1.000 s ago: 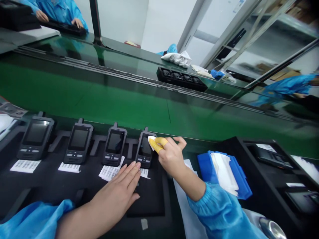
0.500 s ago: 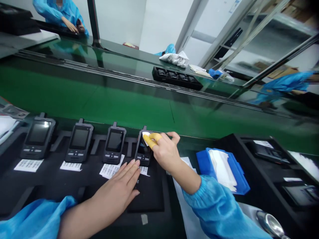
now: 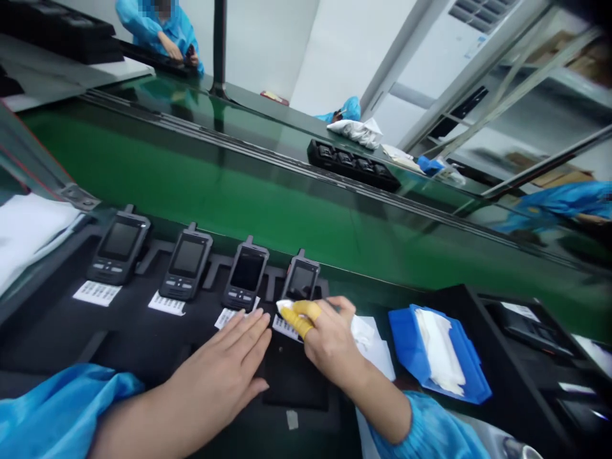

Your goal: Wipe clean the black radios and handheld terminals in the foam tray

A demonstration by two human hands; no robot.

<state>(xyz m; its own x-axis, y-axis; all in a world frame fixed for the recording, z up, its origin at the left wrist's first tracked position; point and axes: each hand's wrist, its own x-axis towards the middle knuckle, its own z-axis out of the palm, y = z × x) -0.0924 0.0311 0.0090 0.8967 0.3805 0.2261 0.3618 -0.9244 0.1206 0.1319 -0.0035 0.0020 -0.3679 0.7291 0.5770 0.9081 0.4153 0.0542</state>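
Several black handheld radios with screens stand in a row in a black foam tray (image 3: 157,344), each above a white label sheet. My right hand (image 3: 329,338), with yellow finger cots on its fingers, pinches a small white wipe (image 3: 285,307) at the lower end of the rightmost radio (image 3: 302,278). That radio's keys are partly hidden behind my fingers. My left hand (image 3: 229,363) lies flat with its fingers stretched out, the tips by the label (image 3: 224,318) under the neighbouring radio (image 3: 245,275). Further left are another radio (image 3: 186,262) and the leftmost radio (image 3: 119,247).
To the right, a blue box (image 3: 406,335) holds white wipes (image 3: 440,350), beside another black tray (image 3: 497,357) with devices. White papers (image 3: 36,236) lie at the left. Beyond the green belt (image 3: 191,185) are a black tray of parts (image 3: 354,164) and co-workers in blue.
My right hand has moved the wipe from the upper screen of the rightmost radio down to its lower end. The left hand still lies flat. The view has shifted, moving the radios rightward.
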